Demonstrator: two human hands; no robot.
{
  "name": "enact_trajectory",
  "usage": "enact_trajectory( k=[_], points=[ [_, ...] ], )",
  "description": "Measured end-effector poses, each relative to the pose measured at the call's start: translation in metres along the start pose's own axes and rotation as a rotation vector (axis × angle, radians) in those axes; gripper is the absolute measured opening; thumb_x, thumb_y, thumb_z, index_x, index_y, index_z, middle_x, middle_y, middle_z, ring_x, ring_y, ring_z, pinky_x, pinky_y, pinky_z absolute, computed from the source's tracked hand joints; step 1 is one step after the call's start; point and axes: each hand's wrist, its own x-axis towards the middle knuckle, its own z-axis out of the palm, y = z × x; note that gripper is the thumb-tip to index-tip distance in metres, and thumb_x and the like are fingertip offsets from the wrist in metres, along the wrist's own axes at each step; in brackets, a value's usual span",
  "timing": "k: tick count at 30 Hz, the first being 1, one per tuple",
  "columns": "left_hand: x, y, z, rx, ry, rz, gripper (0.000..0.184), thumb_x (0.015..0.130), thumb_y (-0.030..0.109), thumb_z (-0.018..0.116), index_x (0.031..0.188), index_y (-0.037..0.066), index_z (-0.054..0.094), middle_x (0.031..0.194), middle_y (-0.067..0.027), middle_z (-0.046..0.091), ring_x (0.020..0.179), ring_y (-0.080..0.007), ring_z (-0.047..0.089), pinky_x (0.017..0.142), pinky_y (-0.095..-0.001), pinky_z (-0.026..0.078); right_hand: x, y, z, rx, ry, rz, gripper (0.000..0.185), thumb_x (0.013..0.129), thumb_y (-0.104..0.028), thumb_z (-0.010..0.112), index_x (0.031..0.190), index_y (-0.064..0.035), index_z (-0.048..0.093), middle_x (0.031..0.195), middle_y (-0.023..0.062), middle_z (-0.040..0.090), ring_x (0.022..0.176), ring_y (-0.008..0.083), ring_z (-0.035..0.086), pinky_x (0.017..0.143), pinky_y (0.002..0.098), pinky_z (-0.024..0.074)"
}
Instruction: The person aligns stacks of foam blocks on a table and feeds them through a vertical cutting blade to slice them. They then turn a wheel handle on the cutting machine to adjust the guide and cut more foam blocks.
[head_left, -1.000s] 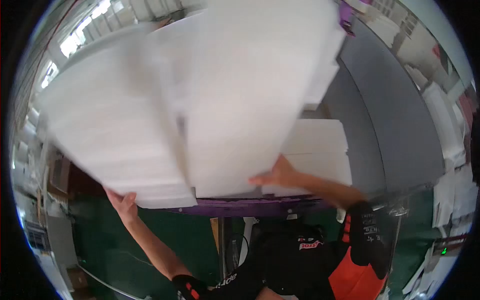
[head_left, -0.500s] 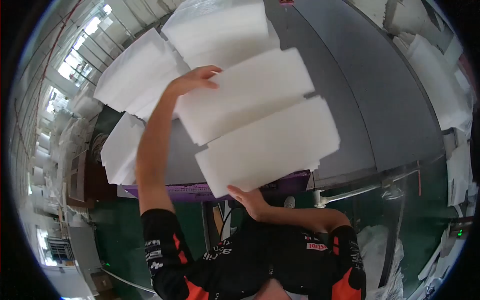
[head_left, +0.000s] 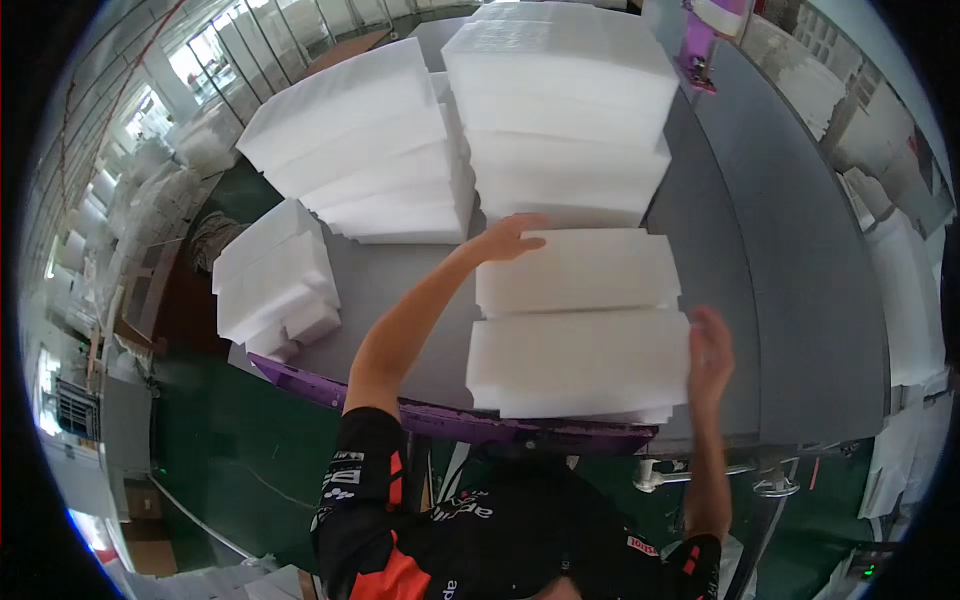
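Two stacks of white foam sheets lie one behind the other on the grey table: a front stack [head_left: 580, 362] and a rear stack [head_left: 578, 270], each with notched corners. At the rear stack's far left corner is my left hand [head_left: 508, 240], its fingers and thumb apart over the edge. My right hand [head_left: 710, 355] is upright at the right end of the front stack, fingers stretched out along its side. Whether its palm presses on the foam I cannot tell. Neither hand has lifted a sheet.
Behind stands a tall foam stack [head_left: 565, 90], with another leaning foam stack [head_left: 365, 140] to its left. A smaller foam pile [head_left: 272, 280] sits at the table's left end. A purple rail [head_left: 530, 432] runs along the front edge. A purple fixture [head_left: 698, 50] stands at the back right.
My right hand has gone from the front stack's near edge to its right end. The two stacks now lie straighter and flat on the table. The view has shifted, showing more of the back.
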Motion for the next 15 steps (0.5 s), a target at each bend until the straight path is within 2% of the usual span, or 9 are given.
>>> enact_trajectory(
  k=[2,4,7,9,10,11,12,14,15],
  points=[
    [-0.032,-0.015,-0.008,0.006,0.033,-0.003,0.047,0.09,0.025,0.058,0.131,0.007,0.047,0.133,-0.0065,0.049,0.105,-0.0217,0.052,0.087,-0.0294,0.042,0.025,0.05,-0.006,-0.093,0.058,0.153,0.038,0.088,-0.009,0.059,0.124,-0.001,0.052,0.118,0.0128,0.057,0.106,0.0229,0.055,0.089,0.0345,0.0442],
    [-0.066,-0.027,-0.015,-0.08,0.15,-0.035,0.047,0.088,0.029,0.06,0.127,0.006,0.05,0.133,-0.008,0.049,0.111,-0.0234,0.052,0.092,-0.0299,0.041,0.039,0.094,0.0,-0.183,-0.011,0.177,0.043,0.091,-0.017,0.058,0.129,0.0002,0.047,0.123,0.0139,0.054,0.111,0.0218,0.052,0.093,0.033,0.0413],
    [-0.101,-0.048,0.006,-0.361,0.133,-0.2,0.052,0.088,0.031,0.06,0.132,0.007,0.045,0.137,-0.0083,0.044,0.116,-0.0249,0.048,0.097,-0.0314,0.038,0.047,0.115,0.017,-0.029,-0.099,0.258,0.047,0.09,-0.02,0.058,0.131,0.0008,0.044,0.123,0.014,0.053,0.112,0.0214,0.051,0.094,0.0319,0.04],
    [-0.11,-0.055,0.033,-0.404,0.513,-0.187,0.058,0.089,0.031,0.058,0.138,0.01,0.036,0.141,-0.0112,0.039,0.124,-0.0252,0.041,0.102,-0.0365,0.032,0.049,0.126,0.026,0.129,-0.177,0.341,0.051,0.09,-0.024,0.058,0.132,0.0014,0.042,0.124,0.0141,0.052,0.113,0.021,0.05,0.096,0.0308,0.0387],
    [-0.115,-0.045,0.039,-0.603,0.543,-0.369,0.061,0.089,0.031,0.056,0.14,0.01,0.032,0.142,-0.0124,0.036,0.125,-0.026,0.038,0.103,-0.0386,0.03,0.051,0.13,0.028,0.206,-0.219,0.381,0.053,0.09,-0.026,0.057,0.133,0.0018,0.041,0.125,0.0142,0.052,0.114,0.0208,0.049,0.096,0.0303,0.0381],
    [-0.12,-0.035,0.045,-0.801,0.565,-0.554,0.064,0.089,0.031,0.055,0.142,0.01,0.027,0.143,-0.0136,0.034,0.127,-0.0267,0.035,0.105,-0.0407,0.028,0.052,0.134,0.029,0.282,-0.259,0.423,0.055,0.09,-0.027,0.057,0.134,0.0021,0.04,0.125,0.0142,0.052,0.114,0.0207,0.049,0.097,0.0297,0.0375],
    [-0.124,-0.022,0.052,-0.806,0.557,-0.554,0.064,0.089,0.031,0.055,0.142,0.01,0.027,0.143,-0.0136,0.034,0.127,-0.0267,0.035,0.105,-0.0407,0.028,0.052,0.137,0.029,0.361,-0.296,0.465,0.058,0.09,-0.029,0.057,0.135,0.0024,0.039,0.125,0.0142,0.051,0.114,0.0205,0.048,0.097,0.0292,0.0369],
    [-0.131,0.003,0.063,-1.177,0.36,-0.462,0.064,0.09,0.033,0.052,0.142,0.009,0.026,0.141,-0.0151,0.035,0.126,-0.0261,0.035,0.103,-0.0405,0.03,0.051,0.14,0.026,0.522,-0.374,0.553,0.062,0.09,-0.032,0.057,0.136,0.003,0.037,0.126,0.0143,0.051,0.115,0.0201,0.047,0.098,0.0281,0.0356],
    [-0.129,0.011,0.063,-1.179,0.357,-0.467,0.064,0.09,0.033,0.052,0.142,0.009,0.026,0.141,-0.0151,0.035,0.126,-0.0261,0.035,0.103,-0.0405,0.03,0.051,0.138,0.026,0.521,-0.374,0.558,0.062,0.09,-0.032,0.057,0.136,0.003,0.037,0.126,0.0143,0.051,0.115,0.0201,0.047,0.098,0.0281,0.0356]
  ],
)
